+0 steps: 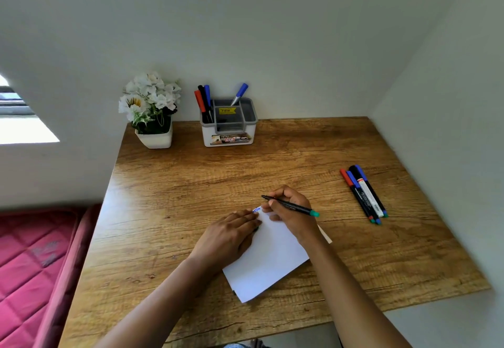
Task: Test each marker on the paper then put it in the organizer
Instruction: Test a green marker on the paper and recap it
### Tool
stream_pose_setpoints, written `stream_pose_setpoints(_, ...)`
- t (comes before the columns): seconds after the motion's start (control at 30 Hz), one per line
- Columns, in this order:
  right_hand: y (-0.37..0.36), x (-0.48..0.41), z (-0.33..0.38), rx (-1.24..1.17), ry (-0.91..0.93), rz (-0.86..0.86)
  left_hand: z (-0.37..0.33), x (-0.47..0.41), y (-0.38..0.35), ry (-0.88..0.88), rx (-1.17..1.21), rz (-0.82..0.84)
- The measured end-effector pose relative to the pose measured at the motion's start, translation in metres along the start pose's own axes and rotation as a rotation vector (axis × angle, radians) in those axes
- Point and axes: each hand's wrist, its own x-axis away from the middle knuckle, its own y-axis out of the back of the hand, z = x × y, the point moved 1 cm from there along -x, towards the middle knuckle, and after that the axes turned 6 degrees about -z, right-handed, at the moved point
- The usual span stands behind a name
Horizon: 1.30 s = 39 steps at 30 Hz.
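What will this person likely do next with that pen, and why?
Probably bring the marker tip down onto the paper for a short stroke: the right hand grips it at the sheet's corner, and the left hand presses the paper flat.

The bare left forearm (169, 290) and right forearm (346, 279) reach in from the lower edge and converge. The left hand (230, 234) lies palm down with its fingers straight, pressing the paper (270, 263). The right hand (293, 218) pinches a green-ended marker (289, 206) in its curled fingers.
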Motion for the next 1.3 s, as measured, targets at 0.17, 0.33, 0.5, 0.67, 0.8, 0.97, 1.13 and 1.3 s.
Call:
stream_pose_setpoints(0.17, 0.0, -0.005, -0.01, 0.162, 0.119, -0.033, 0.0, -0.001, 0.001, 0.003, 0.013, -0.007)
stream_pose_setpoints(0.33, -0.001, -0.008, -0.013, 0.148, 0.078, -0.021, 0.001, 0.0, -0.002, 0.02, 0.028, 0.0)
stream_pose_setpoints(0.5, 0.0, -0.01, -0.016, 0.171, 0.088, -0.001, 0.002, 0.0, -0.004, 0.039, 0.034, 0.018)
stream_pose_setpoints(0.67, 0.0, -0.011, -0.017, 0.219, 0.096, 0.0, 0.003, 0.0, -0.005, 0.059, 0.048, 0.029)
stream_pose_setpoints(0.8, -0.001, -0.011, -0.017, 0.24, 0.099, -0.006, 0.004, -0.001, -0.004, 0.066, 0.054, 0.036)
stream_pose_setpoints(0.97, -0.001, -0.009, -0.015, 0.234, 0.102, -0.035, 0.002, -0.001, -0.003, 0.077, 0.066, 0.035)
stream_pose_setpoints(1.13, -0.002, -0.01, -0.016, 0.2, 0.092, -0.058, 0.004, 0.0, -0.004, 0.082, 0.086, 0.044)
stream_pose_setpoints(1.3, -0.002, -0.011, -0.016, 0.19, 0.09, -0.073, 0.004, -0.001, -0.004, 0.073, 0.082, 0.034)
